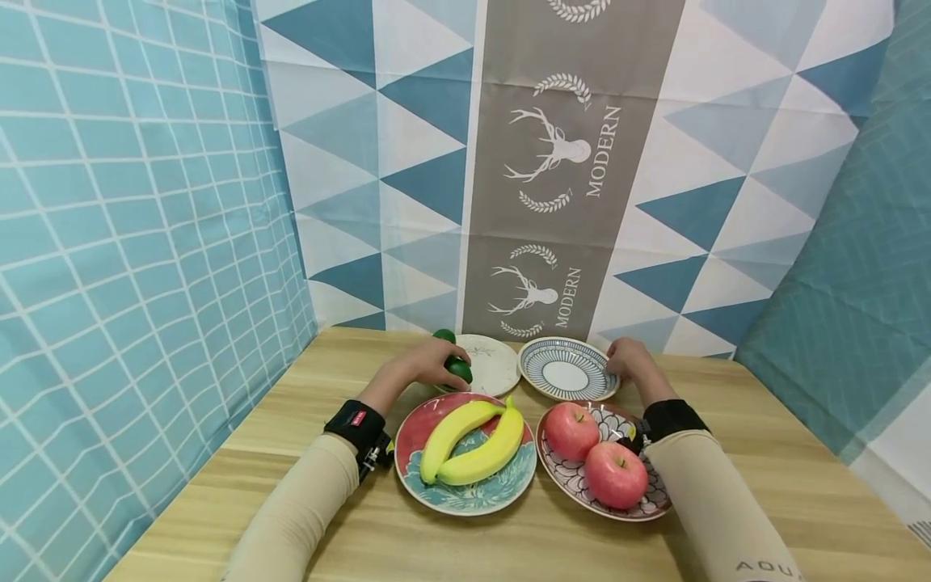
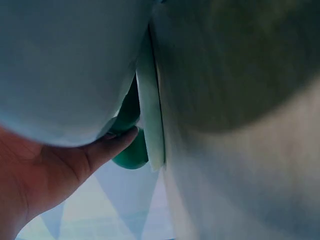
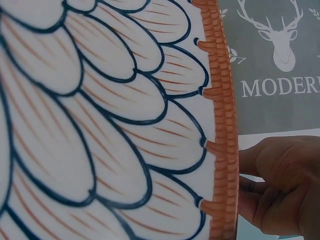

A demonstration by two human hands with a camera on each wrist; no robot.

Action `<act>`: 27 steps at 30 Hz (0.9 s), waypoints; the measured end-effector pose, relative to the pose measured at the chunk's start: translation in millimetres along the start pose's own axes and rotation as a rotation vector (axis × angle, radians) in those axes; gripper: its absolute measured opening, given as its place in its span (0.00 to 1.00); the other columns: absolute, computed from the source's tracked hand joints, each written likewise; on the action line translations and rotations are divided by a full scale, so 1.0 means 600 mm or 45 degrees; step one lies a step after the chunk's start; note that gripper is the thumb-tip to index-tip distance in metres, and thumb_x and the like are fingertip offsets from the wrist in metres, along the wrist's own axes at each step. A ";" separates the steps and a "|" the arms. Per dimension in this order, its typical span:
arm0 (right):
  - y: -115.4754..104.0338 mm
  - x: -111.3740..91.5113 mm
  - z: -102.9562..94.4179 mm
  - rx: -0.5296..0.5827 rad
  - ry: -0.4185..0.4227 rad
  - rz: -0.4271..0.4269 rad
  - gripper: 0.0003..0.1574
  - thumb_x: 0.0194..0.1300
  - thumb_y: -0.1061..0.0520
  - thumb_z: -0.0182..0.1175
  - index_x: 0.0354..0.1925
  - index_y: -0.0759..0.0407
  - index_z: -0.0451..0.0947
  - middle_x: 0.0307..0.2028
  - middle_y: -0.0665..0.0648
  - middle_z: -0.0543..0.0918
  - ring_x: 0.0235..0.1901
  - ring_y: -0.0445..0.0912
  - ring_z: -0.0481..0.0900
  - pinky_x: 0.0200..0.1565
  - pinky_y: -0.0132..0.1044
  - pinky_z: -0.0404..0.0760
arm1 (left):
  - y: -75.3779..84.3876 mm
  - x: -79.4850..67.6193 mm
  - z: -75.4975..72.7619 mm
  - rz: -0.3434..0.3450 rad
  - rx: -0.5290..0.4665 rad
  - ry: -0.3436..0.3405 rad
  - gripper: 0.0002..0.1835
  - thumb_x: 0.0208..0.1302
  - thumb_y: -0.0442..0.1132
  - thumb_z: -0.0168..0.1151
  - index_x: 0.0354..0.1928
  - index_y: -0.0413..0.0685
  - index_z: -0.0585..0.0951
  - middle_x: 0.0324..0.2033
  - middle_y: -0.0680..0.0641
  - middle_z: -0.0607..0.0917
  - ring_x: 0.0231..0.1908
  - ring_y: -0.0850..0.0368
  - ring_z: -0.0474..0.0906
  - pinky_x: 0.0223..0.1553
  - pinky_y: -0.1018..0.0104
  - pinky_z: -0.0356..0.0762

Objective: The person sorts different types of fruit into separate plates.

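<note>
At the back of the table my left hand [image 1: 434, 361] reaches over the left side of a white plate [image 1: 493, 364]. Its fingers curl round a smooth dark green fruit [image 1: 459, 369], while a second green fruit [image 1: 444, 335] shows just behind the hand. The left wrist view has the thumb [image 2: 112, 147] against the green fruit [image 2: 132, 154], beside the plate's edge [image 2: 152, 115]. My right hand [image 1: 631, 364] pinches the right rim of a blue-and-white striped plate [image 1: 567, 373]. In the right wrist view its fingers are bent, and a petal-patterned plate [image 3: 115, 100] hides their tips.
Nearer me, a red and teal plate [image 1: 473, 503] carries two bananas [image 1: 483, 457]. To its right, a petal-patterned plate [image 1: 567, 477] holds two red apples [image 1: 616, 474], under the right wrist. A patterned cloth [image 1: 414, 162] hangs behind the wooden table [image 1: 291, 428].
</note>
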State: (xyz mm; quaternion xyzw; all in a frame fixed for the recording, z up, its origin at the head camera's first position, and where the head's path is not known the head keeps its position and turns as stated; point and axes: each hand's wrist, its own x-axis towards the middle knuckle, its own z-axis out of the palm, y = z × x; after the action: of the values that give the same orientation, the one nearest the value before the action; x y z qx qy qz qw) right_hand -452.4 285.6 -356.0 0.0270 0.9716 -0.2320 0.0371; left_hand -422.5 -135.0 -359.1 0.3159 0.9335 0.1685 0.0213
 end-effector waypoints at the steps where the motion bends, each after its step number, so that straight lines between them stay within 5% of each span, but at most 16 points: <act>1: 0.001 -0.002 0.001 -0.004 0.000 -0.004 0.19 0.68 0.67 0.64 0.54 0.77 0.76 0.47 0.73 0.79 0.39 0.57 0.81 0.30 0.39 0.86 | 0.001 -0.001 -0.001 0.020 0.007 0.008 0.29 0.64 0.55 0.77 0.63 0.50 0.85 0.50 0.48 0.84 0.47 0.52 0.77 0.48 0.57 0.82; 5: 0.001 -0.004 0.004 -0.042 0.009 -0.030 0.16 0.68 0.66 0.65 0.51 0.75 0.76 0.44 0.71 0.79 0.37 0.57 0.80 0.29 0.39 0.84 | 0.000 -0.008 -0.014 0.087 0.029 0.054 0.28 0.65 0.52 0.77 0.62 0.45 0.85 0.51 0.45 0.85 0.48 0.50 0.79 0.49 0.57 0.82; 12: -0.008 0.004 0.002 -0.021 0.015 -0.013 0.11 0.68 0.67 0.67 0.45 0.70 0.75 0.41 0.68 0.77 0.39 0.56 0.78 0.29 0.38 0.82 | -0.003 -0.012 -0.049 0.082 0.041 0.072 0.27 0.66 0.52 0.76 0.62 0.46 0.85 0.52 0.45 0.85 0.47 0.50 0.80 0.47 0.57 0.82; 27: 0.003 0.016 0.004 -0.020 -0.005 0.016 0.12 0.67 0.68 0.66 0.44 0.69 0.73 0.42 0.68 0.76 0.40 0.57 0.77 0.30 0.38 0.81 | 0.087 0.082 -0.089 0.163 0.038 0.094 0.25 0.67 0.54 0.75 0.62 0.54 0.86 0.49 0.50 0.86 0.45 0.54 0.79 0.45 0.60 0.81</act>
State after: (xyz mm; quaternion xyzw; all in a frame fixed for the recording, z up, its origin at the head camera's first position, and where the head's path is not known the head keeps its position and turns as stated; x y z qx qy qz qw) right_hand -461.7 286.3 -359.4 0.0325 0.9732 -0.2240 0.0408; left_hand -439.2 -82.9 -288.1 0.3688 0.9139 0.1672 -0.0289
